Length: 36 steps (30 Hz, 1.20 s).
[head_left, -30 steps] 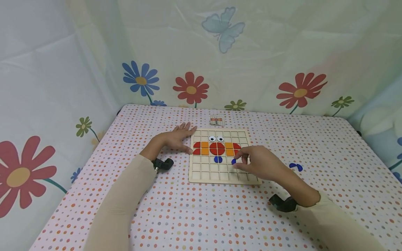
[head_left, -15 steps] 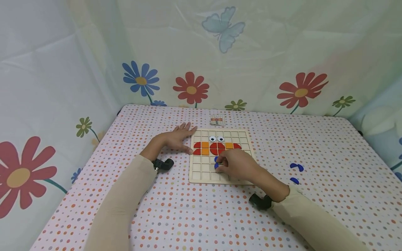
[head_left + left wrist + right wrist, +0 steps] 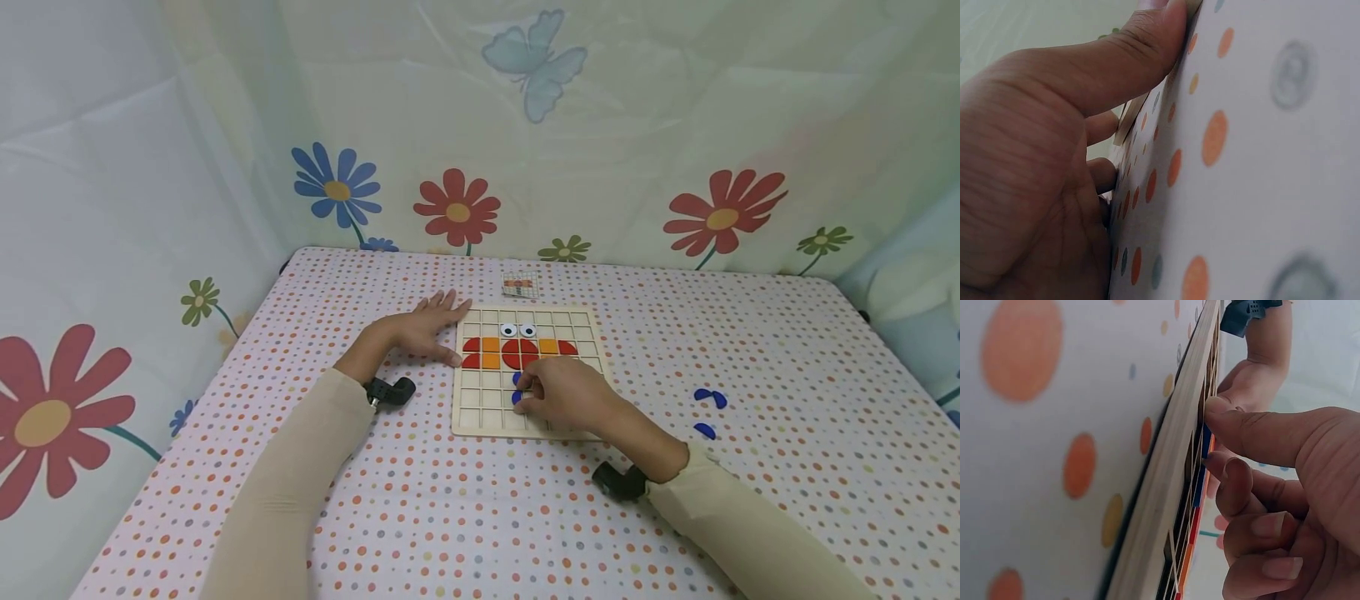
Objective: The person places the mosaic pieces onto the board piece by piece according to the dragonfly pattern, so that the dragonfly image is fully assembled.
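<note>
A square wooden grid board (image 3: 470,417) lies on the table, partly filled with flat coloured tiles. My left hand (image 3: 420,335) is spread at the board's left edge, its thumb (image 3: 1147,47) on the rim in the left wrist view. The thumb and index finger of my right hand (image 3: 573,396) pinch a small blue tile (image 3: 517,397), low over the middle of the grid. Just above it sits another blue tile (image 3: 517,379), partly hidden by the fingers. In the right wrist view the pinched blue tile (image 3: 1206,441) stands almost edge-on between the fingertips.
Red tiles (image 3: 519,352), orange tiles (image 3: 491,352) and two eye tiles (image 3: 518,331) fill upper cells. A small card (image 3: 521,284) with a grid picture lies behind the board. Several loose blue tiles (image 3: 704,431) lie to the right.
My right hand has moved left across the board with the blue tile, to below the blue tile in the middle, and has stayed there since half a second ago. The left hand has not moved.
</note>
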Available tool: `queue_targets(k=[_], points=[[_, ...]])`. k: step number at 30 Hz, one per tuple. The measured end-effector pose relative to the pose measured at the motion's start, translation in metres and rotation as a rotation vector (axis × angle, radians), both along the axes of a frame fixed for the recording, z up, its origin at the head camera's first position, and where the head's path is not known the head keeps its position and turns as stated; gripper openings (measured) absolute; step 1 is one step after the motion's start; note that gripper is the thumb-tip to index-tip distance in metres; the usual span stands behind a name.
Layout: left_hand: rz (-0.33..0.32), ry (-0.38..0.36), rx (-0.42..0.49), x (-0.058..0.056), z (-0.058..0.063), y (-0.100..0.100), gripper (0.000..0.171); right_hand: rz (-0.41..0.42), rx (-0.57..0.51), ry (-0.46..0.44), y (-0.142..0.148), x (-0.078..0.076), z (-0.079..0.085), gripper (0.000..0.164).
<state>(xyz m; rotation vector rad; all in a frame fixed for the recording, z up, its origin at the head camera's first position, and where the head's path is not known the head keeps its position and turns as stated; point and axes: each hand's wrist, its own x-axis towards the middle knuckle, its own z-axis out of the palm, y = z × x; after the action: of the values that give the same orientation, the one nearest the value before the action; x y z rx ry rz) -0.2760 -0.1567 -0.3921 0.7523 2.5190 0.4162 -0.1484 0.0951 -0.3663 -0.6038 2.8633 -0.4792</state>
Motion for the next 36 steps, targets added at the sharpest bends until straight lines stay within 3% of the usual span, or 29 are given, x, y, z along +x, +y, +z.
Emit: queue_targets(k=[16, 25, 36], points=[[-0.001, 0.007, -0.003, 0.0016, 0.0009, -0.0001, 0.107, -0.009, 0.007, 0.002, 0.0025, 0.0018, 0.0019, 0.026], [0.002, 0.005, 0.0, 0.0019, 0.0008, -0.001, 0.106, 0.149, 0.001, -0.024, -0.0005, 0.0071, 0.0028, 0.024], [-0.001, 0.0, 0.005, 0.0017, 0.0006, -0.0014, 0.107, 0.187, -0.007, 0.01, 0.004, 0.0089, 0.0042, 0.012]])
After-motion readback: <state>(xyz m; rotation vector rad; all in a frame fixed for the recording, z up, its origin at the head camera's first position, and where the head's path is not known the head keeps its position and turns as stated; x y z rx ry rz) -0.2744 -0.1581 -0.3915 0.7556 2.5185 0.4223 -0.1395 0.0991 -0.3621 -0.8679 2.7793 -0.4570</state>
